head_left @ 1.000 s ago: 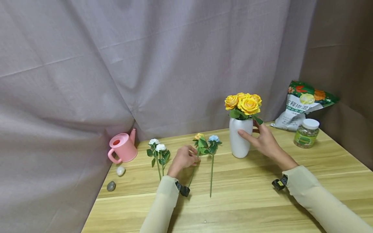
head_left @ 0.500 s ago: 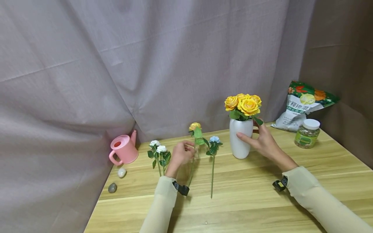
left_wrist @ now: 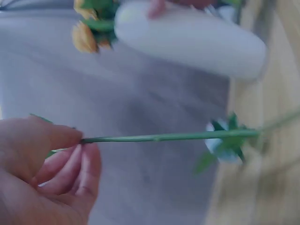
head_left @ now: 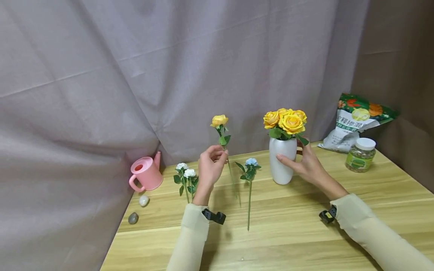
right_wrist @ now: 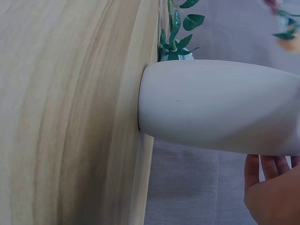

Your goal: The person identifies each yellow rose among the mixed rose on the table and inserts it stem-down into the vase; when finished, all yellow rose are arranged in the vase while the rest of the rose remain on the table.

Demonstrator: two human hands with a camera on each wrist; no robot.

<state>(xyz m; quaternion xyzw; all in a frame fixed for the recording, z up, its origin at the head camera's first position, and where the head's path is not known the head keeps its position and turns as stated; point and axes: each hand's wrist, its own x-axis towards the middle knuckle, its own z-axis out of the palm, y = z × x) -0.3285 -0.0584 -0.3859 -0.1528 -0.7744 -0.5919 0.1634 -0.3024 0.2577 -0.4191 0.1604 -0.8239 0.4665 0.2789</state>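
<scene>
My left hand [head_left: 210, 166] pinches the stem of a single yellow rose [head_left: 219, 121] between thumb and fingertips. The rose stands nearly upright, its green stem [left_wrist: 154, 138] slanting down toward the wooden table. On the right, my right hand [head_left: 310, 167] holds a white vase [head_left: 281, 165], thumb on its front and fingers behind. Several yellow roses [head_left: 288, 121] fill the vase, which stands upright. Between the hands lies a blue flower [head_left: 251, 162] on a long stem. Two white flowers [head_left: 190, 173] lie left of my left hand, partly hidden by it.
A pink watering can [head_left: 146, 174] stands at the table's left, with a white stone [head_left: 144, 200] and a grey stone [head_left: 133, 218] before it. Toward the right are a lidded jar [head_left: 361, 156] and a printed bag [head_left: 352, 122]. Grey cloth [head_left: 203, 75] hangs behind.
My left hand has lifted the yellow rose from the table, raising it beside the blue flower. My right hand has stayed at the vase.
</scene>
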